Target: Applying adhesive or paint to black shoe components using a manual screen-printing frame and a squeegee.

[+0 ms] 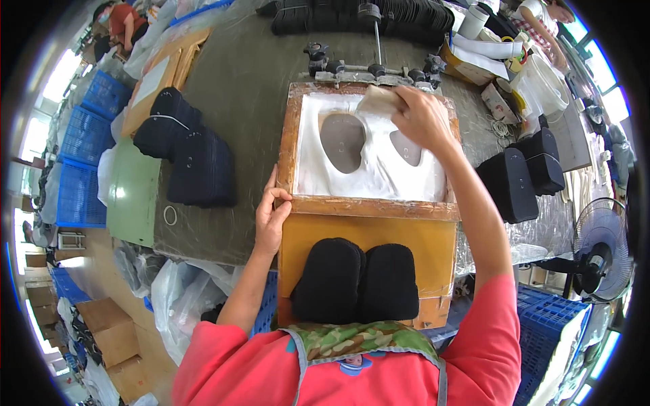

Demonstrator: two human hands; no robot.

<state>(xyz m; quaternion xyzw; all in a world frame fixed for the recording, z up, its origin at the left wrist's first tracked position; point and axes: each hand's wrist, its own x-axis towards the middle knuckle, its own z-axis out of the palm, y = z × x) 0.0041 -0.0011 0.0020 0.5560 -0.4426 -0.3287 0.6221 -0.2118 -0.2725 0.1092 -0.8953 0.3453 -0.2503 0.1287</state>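
A wooden-framed printing screen (371, 208) lies on the table in front of me, its mesh smeared with white paste around two grey rounded openings. My left hand (272, 215) grips the lower left corner of the frame, thumb on top. Near the far edge of the mesh, my right hand (421, 116) is closed on a pale, flat squeegee (379, 100). The squeegee's lower edge meets the white paste; my fingers hide part of it. Closer to my body, two black rounded fabric pieces (357, 281) lie side by side on a yellow board (433, 247).
Stacks of black pieces stand left (200, 162) and right (520, 179) of the frame. A metal clamp bar (377, 69) runs behind it. At right are a white bucket (545, 81) and a fan (599, 250). Blue crates (84, 152) and two other people are farther off.
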